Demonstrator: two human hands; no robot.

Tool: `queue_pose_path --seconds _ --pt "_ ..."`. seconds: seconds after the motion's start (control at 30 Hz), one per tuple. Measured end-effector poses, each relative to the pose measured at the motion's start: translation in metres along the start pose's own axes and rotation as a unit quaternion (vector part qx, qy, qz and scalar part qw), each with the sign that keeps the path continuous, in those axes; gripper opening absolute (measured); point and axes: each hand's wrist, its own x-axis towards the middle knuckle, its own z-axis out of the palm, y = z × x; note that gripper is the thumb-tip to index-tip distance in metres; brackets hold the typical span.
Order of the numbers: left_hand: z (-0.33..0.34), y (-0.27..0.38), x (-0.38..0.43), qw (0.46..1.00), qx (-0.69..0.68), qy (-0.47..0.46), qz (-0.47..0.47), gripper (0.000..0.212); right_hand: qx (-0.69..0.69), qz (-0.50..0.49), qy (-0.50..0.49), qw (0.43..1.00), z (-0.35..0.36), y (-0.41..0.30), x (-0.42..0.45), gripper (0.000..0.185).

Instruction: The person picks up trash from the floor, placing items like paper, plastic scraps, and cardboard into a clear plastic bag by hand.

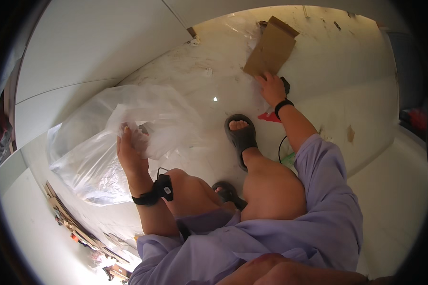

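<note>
My left hand [131,148] grips the bunched edge of a large clear plastic bag [96,167], which spreads over the floor at the left. Folds of the film cover some of the fingers. My right hand [273,89] reaches forward to the near end of a flat piece of brown cardboard [273,48], with its fingertips at the edge. Whether those fingers hold the cardboard or only touch it cannot be told. Both wrists wear black straps with a small device.
Dark slides [241,133] are on my feet on the dirty pale floor [214,82]. Something red [270,117] and a green item [289,159] lie by my right arm. More clear film [240,25] sits beside the cardboard. White panels [92,46] stand at the left.
</note>
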Motion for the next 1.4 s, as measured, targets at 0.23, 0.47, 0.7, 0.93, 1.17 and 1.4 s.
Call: queue_pose_path --seconds 0.23,0.47,0.7,0.93,1.17,1.4 --pt "-0.019 -0.008 0.001 0.998 -0.016 -0.048 0.028 0.035 0.016 0.087 -0.021 0.996 -0.004 0.032 -0.11 0.038" --pt "-0.001 0.0 -0.018 0.998 -0.01 0.0 0.063 0.038 0.102 0.197 0.057 0.973 -0.005 0.051 -0.118 0.029" --pt "-0.014 -0.007 -0.015 0.996 0.009 -0.05 0.076 0.032 -0.064 0.318 0.123 0.938 -0.032 0.062 -0.033 0.074" --pt "0.003 0.005 -0.026 0.996 -0.01 0.049 0.08 0.03 0.248 0.662 -0.053 0.705 -0.041 0.112 -0.03 0.108" --pt "0.004 0.006 -0.023 0.996 -0.038 0.002 0.075 0.032 0.647 0.432 0.025 0.628 -0.005 0.165 -0.083 0.069" --pt "-0.006 0.007 -0.012 0.997 -0.022 0.037 0.069 0.033 0.644 0.365 0.059 0.67 -0.083 0.193 -0.083 0.044"
